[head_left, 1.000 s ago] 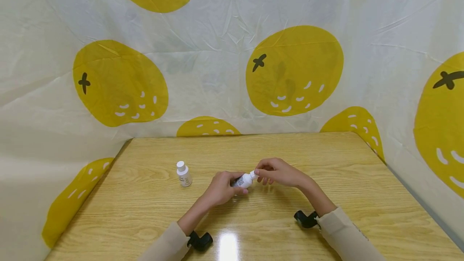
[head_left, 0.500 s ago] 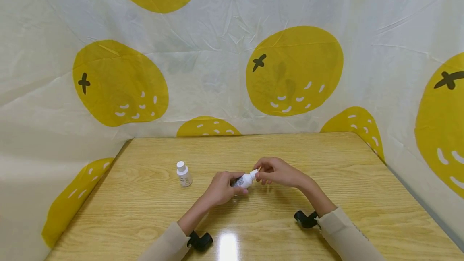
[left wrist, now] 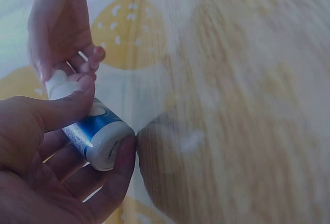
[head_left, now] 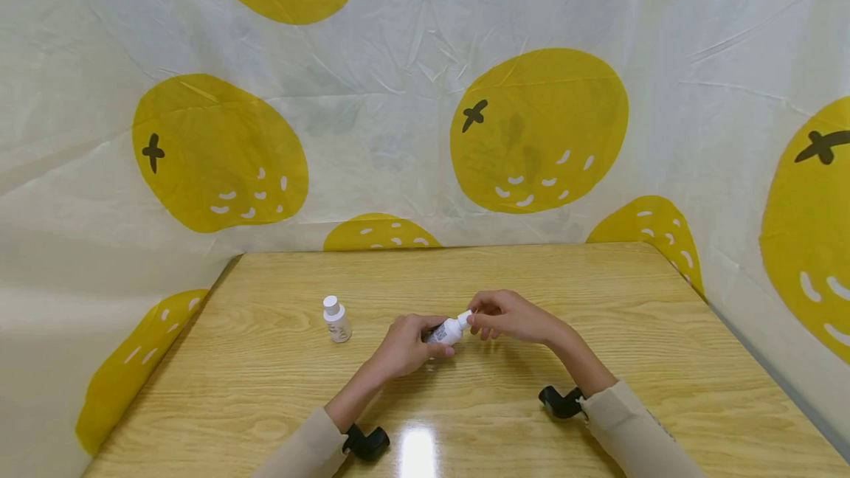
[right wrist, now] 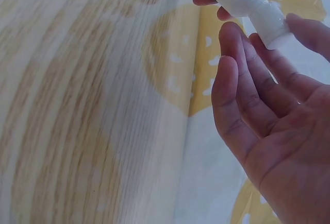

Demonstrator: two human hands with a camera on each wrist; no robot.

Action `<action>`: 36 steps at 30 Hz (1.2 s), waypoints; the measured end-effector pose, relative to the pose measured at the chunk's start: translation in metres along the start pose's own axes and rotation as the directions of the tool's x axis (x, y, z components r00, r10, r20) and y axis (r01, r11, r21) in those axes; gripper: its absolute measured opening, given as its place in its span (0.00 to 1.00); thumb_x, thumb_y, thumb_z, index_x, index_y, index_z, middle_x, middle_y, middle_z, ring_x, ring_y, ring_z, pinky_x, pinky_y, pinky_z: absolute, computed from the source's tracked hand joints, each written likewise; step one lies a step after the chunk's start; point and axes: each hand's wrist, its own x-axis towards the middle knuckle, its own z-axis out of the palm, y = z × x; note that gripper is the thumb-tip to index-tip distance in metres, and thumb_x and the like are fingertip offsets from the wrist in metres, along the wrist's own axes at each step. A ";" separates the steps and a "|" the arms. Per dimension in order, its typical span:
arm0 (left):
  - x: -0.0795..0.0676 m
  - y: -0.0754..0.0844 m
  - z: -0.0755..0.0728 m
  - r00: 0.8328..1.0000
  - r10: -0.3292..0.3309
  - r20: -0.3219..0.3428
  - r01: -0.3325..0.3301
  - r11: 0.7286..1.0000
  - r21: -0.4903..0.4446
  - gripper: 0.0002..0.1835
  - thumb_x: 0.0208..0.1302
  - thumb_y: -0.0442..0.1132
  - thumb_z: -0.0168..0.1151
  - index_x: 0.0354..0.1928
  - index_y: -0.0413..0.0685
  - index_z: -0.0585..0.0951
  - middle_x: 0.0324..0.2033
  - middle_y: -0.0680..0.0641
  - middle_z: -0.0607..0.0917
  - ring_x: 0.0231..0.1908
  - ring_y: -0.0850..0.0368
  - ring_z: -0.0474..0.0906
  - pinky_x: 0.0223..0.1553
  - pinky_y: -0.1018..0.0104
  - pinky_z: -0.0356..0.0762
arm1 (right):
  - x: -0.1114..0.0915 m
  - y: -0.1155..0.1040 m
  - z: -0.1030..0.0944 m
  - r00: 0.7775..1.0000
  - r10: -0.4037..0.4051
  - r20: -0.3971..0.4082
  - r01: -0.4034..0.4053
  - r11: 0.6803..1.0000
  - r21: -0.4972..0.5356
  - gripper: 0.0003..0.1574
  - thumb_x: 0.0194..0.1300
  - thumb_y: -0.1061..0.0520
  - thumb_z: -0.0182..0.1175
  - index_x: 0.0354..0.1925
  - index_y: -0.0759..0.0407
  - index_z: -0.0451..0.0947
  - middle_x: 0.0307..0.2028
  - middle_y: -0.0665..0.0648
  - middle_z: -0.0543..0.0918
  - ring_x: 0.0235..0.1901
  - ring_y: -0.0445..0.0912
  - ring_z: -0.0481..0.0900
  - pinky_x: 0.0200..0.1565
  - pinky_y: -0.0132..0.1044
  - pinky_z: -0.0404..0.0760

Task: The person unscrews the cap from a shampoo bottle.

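My left hand grips a small white bottle around its body. The bottle is tilted, its capped end toward the upper right. In the left wrist view a blue band on its label and the white base show between thumb and fingers. My right hand pinches the white cap between thumb and index finger, while the other fingers are bent beside it. The cap sits at the bottle's neck; whether it is loose I cannot tell. A second white bottle stands upright with its cap on, left of my left hand.
Both hands are over a wooden table. A white cloth with yellow fruit prints hangs behind the table and along its sides. Black wrist cameras are strapped at both sleeves.
The right fingers have shifted slightly on the cap, showing a little more of it than a second ago. The left hand, its bottle and the standing bottle keep their places.
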 end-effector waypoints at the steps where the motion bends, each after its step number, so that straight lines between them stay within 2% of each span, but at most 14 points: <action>1: 0.000 0.000 0.000 1.000 -0.001 0.000 0.001 1.000 -0.001 0.24 0.61 0.47 0.76 0.60 0.54 0.86 0.48 0.50 0.91 0.41 0.62 0.81 0.41 0.67 0.79 | 0.000 0.000 0.000 1.000 -0.006 0.002 0.006 1.000 -0.002 0.15 0.78 0.53 0.57 0.51 0.64 0.79 0.42 0.69 0.87 0.38 0.61 0.85 0.39 0.48 0.86; 12: 0.000 0.001 0.000 1.000 0.010 -0.001 -0.010 1.000 -0.005 0.23 0.62 0.46 0.75 0.59 0.53 0.86 0.47 0.49 0.91 0.40 0.62 0.81 0.39 0.68 0.78 | -0.001 -0.002 0.000 1.000 -0.014 0.007 0.014 1.000 -0.013 0.20 0.77 0.52 0.59 0.58 0.65 0.78 0.44 0.69 0.87 0.39 0.62 0.86 0.40 0.51 0.86; 17: -0.001 0.000 0.000 1.000 0.009 -0.003 -0.009 1.000 -0.009 0.24 0.62 0.46 0.76 0.60 0.52 0.86 0.47 0.49 0.91 0.39 0.62 0.81 0.38 0.68 0.78 | 0.000 -0.001 0.000 1.000 0.008 -0.001 -0.008 1.000 -0.021 0.20 0.79 0.49 0.57 0.55 0.64 0.80 0.43 0.67 0.87 0.38 0.58 0.86 0.40 0.50 0.85; 22: -0.001 0.000 0.000 1.000 0.017 -0.004 -0.017 1.000 -0.001 0.24 0.61 0.46 0.76 0.60 0.52 0.86 0.47 0.49 0.91 0.39 0.62 0.80 0.37 0.69 0.77 | 0.000 0.001 0.000 1.000 0.008 0.000 -0.008 1.000 -0.018 0.17 0.80 0.51 0.55 0.50 0.63 0.81 0.42 0.67 0.87 0.38 0.58 0.86 0.40 0.48 0.85; 29: 0.000 0.000 0.000 1.000 0.013 -0.005 -0.013 1.000 -0.006 0.23 0.61 0.46 0.76 0.59 0.53 0.86 0.48 0.49 0.91 0.40 0.61 0.81 0.39 0.68 0.78 | 0.000 -0.001 0.000 1.000 -0.017 0.000 0.017 1.000 -0.016 0.15 0.78 0.53 0.58 0.53 0.63 0.79 0.44 0.68 0.87 0.39 0.61 0.87 0.40 0.49 0.86; 36: -0.001 0.000 0.000 1.000 0.016 -0.005 -0.016 1.000 -0.013 0.23 0.61 0.46 0.76 0.59 0.54 0.87 0.47 0.50 0.91 0.40 0.62 0.81 0.39 0.68 0.78 | -0.001 -0.002 0.000 1.000 -0.008 -0.006 0.008 1.000 -0.022 0.19 0.77 0.52 0.59 0.56 0.64 0.78 0.44 0.67 0.87 0.39 0.60 0.87 0.40 0.49 0.86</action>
